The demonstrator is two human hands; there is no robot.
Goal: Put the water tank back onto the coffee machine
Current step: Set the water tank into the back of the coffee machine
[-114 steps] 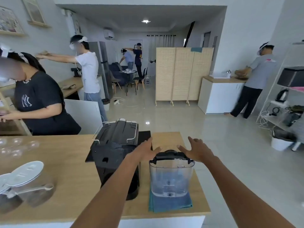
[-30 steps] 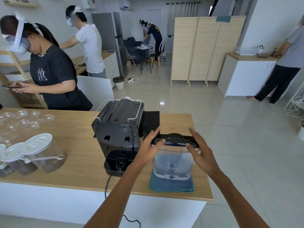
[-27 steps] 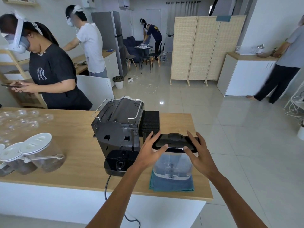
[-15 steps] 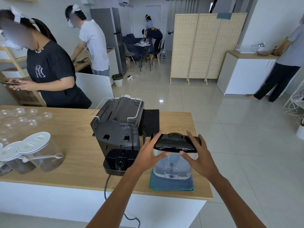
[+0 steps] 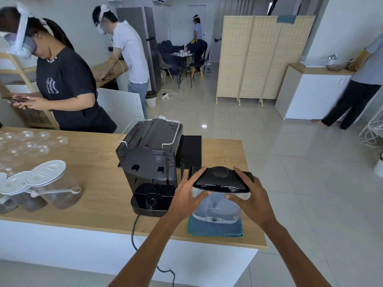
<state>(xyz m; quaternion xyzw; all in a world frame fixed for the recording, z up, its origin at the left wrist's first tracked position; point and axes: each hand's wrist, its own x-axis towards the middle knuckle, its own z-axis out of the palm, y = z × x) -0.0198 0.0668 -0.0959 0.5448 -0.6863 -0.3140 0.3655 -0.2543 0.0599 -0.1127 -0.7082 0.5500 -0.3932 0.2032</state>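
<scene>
water tank [image 5: 216,210]: upper sides hidden by hands | jars [image 5: 31,193]: cut off at left edge

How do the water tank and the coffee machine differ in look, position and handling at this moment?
The water tank has a clear body with a black lid; the coffee machine is black all over. The tank stands on a blue cloth; the machine stands on the bare counter. The left hand and right hand grip the tank; neither touches the machine. Both stand upright on the same counter.

I'm facing pale glossy floor tiles [image 5: 269,162], a folding wicker screen [image 5: 263,56], a white cabinet [image 5: 310,96], white walls [image 5: 342,27].
</scene>
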